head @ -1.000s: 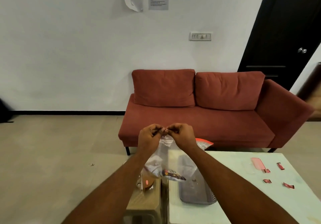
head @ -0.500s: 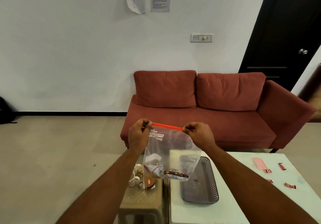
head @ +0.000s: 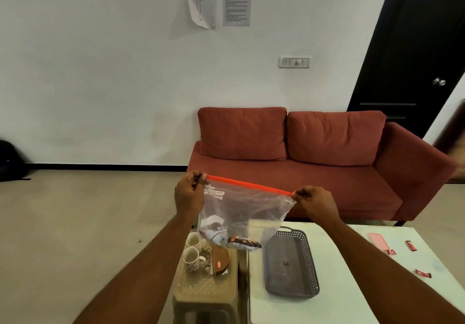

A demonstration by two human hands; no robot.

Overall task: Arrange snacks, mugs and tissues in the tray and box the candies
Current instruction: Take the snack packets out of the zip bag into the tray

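**A:** Centre frame: a person holds a clear zip bag (head: 241, 213) in the air, its orange seal strip (head: 249, 185) stretched taut between both hands. What is each hand doing?

**B:** The left hand (head: 188, 194) is pinched closed on the strip's left end, the right hand (head: 313, 201) pinched closed on its right end. Snack packets (head: 242, 242) sag in the bag's bottom, hanging above the gap between stool (head: 208, 291) and white table (head: 352, 286).

**A:** And the rest of the task's things?

**B:** The grey tray (head: 310, 268) lies nearly bare at lower centre. Two mugs (head: 192, 250) stand on the stool to its left. Red candies (head: 412, 257) are scattered at lower right, beside a pink lid-like piece (head: 377, 242); I cannot tell whether it belongs to the box.

**A:** The risk?

**B:** Likely a spill. If the seal pops open unevenly or one pinch slips, the bag could tip and drop packets into that gap or onto the mugs.
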